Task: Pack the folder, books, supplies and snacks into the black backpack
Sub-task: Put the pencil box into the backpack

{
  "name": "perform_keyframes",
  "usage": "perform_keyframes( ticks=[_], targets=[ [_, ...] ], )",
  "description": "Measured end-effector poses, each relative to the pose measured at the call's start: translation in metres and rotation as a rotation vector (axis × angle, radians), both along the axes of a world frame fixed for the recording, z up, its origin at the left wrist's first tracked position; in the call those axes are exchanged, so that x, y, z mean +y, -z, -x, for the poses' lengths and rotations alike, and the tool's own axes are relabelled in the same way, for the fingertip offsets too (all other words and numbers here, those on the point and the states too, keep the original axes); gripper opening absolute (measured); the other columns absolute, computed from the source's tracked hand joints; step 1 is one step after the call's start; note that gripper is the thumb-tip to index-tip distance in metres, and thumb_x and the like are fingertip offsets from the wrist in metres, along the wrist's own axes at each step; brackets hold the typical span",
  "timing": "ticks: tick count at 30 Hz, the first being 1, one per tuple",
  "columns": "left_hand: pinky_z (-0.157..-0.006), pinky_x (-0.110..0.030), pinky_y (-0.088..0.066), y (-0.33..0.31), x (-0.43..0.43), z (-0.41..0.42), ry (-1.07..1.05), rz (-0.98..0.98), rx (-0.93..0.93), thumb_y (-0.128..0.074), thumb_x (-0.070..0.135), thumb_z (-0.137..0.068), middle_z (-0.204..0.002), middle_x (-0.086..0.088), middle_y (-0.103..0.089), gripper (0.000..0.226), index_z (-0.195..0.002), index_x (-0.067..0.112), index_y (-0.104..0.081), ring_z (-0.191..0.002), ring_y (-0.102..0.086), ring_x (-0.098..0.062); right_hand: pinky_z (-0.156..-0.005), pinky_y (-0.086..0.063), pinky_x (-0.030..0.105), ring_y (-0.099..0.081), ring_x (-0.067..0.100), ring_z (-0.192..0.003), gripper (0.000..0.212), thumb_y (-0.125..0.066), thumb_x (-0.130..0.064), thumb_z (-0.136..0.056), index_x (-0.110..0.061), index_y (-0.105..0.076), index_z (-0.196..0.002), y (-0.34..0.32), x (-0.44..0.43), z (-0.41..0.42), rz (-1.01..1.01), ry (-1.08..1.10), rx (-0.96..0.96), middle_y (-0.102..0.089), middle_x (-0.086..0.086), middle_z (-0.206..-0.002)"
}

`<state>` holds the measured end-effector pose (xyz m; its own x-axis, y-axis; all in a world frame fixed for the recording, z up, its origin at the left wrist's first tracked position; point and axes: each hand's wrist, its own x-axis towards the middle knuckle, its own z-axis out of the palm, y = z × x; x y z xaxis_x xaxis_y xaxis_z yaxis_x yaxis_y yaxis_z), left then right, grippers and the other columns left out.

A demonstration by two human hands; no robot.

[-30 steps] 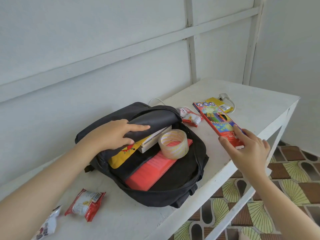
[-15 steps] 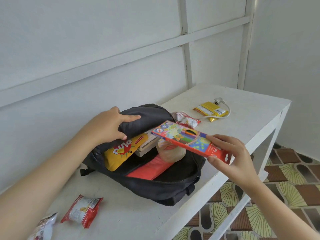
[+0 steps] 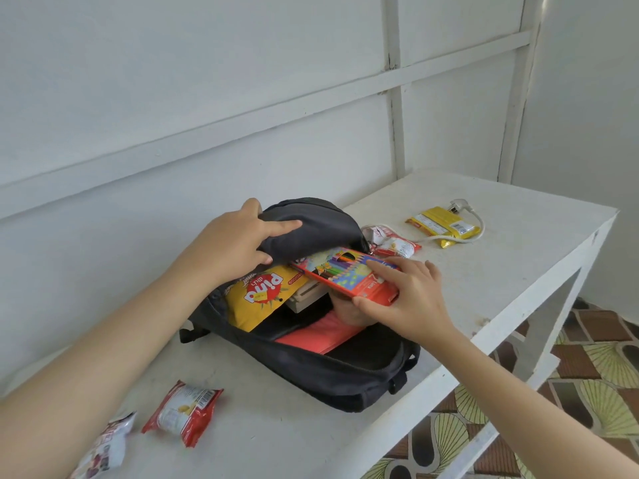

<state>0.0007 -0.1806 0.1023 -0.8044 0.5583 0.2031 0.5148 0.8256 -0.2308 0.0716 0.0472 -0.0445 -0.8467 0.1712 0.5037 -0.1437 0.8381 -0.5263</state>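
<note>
The left hand (image 3: 242, 243) is gripping the top flap of the black backpack (image 3: 328, 378) in the middle of the frame. Its fingers are bending over the cloth and holding the bag's mouth open. The right hand (image 3: 408, 305) is pinching a box of colour pencils (image 3: 345, 274), with fingers lying on top and the thumb at the near edge. The box is hanging over the open mouth, just right of the middle, and is not yet inside. It is lying flat across the mouth, so it may catch on the flap or on the things below. If the left hand lets go, the flap may drop onto the box. A hard push may also knock out the yellow snack bag (image 3: 262, 295), which is sticking half out of the backpack. The red folder (image 3: 321, 335) is showing only one corner. The books (image 3: 306, 299) are mostly covered. A pale round thing under the box is too hidden to name. A packet (image 3: 103, 447) at the bottom left edge is cut off by the frame. How much room is left deep inside the bag is not showing.
</note>
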Motion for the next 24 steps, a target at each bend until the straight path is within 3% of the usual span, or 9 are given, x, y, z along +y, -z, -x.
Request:
perform_keyframes(
  ticks=[3, 8, 15, 19, 24],
  targets=[
    [-0.071, -0.024, -0.036, 0.001, -0.003, 0.003, -0.007, -0.004, -0.037, -0.066, 0.028, -0.085, -0.103, 0.002, -0.032, 0.069, -0.137, 0.053, -0.029, -0.081, -0.043, -0.013, -0.111, -0.014, 0.051, -0.038, 0.022, -0.128, 0.09, -0.032, -0.085, -0.059, -0.036, -0.049, -0.132, -0.01, -0.01, 0.01, -0.064, 0.076, -0.095, -0.053, -0.002, -0.133],
    [-0.069, -0.024, -0.035, 0.003, -0.007, 0.01, -0.028, -0.029, -0.1, -0.068, 0.032, -0.083, -0.1, 0.001, -0.035, 0.07, -0.136, 0.054, -0.029, -0.083, -0.044, -0.014, -0.112, -0.004, 0.058, -0.029, 0.029, -0.137, 0.102, -0.043, -0.086, -0.065, -0.027, -0.021, -0.146, -0.007, -0.016, 0.012, -0.027, 0.148, -0.268, -0.041, 0.005, -0.144],
    [-0.068, -0.023, -0.033, 0.002, -0.011, 0.015, -0.026, -0.067, -0.147, -0.069, 0.032, -0.082, -0.101, 0.001, -0.036, 0.07, -0.134, 0.056, -0.03, -0.083, -0.044, -0.013, -0.112, 0.004, 0.057, -0.042, 0.018, -0.129, 0.083, -0.055, -0.071, -0.072, -0.026, -0.03, -0.137, -0.006, -0.017, 0.009, -0.013, 0.161, -0.211, -0.053, -0.004, -0.131],
    [-0.069, -0.023, -0.034, 0.002, -0.013, 0.014, -0.018, -0.069, -0.14, -0.069, 0.031, -0.082, -0.101, 0.002, -0.036, 0.069, -0.134, 0.056, -0.031, -0.083, -0.044, -0.013, -0.111, 0.004, 0.059, -0.045, 0.019, -0.127, 0.088, -0.057, -0.07, -0.071, -0.02, -0.029, -0.137, -0.009, -0.023, 0.03, -0.002, 0.138, -0.225, -0.055, -0.001, -0.129],
    [-0.069, -0.023, -0.034, 0.004, -0.015, 0.016, -0.017, -0.073, -0.146, -0.068, 0.032, -0.083, -0.1, 0.002, -0.035, 0.068, -0.134, 0.056, -0.03, -0.082, -0.044, -0.012, -0.109, 0.006, 0.063, -0.044, 0.025, -0.128, 0.092, -0.054, -0.072, -0.073, -0.015, -0.025, -0.139, -0.015, -0.036, 0.036, -0.088, 0.259, -0.262, -0.054, 0.005, -0.129]
  ],
)
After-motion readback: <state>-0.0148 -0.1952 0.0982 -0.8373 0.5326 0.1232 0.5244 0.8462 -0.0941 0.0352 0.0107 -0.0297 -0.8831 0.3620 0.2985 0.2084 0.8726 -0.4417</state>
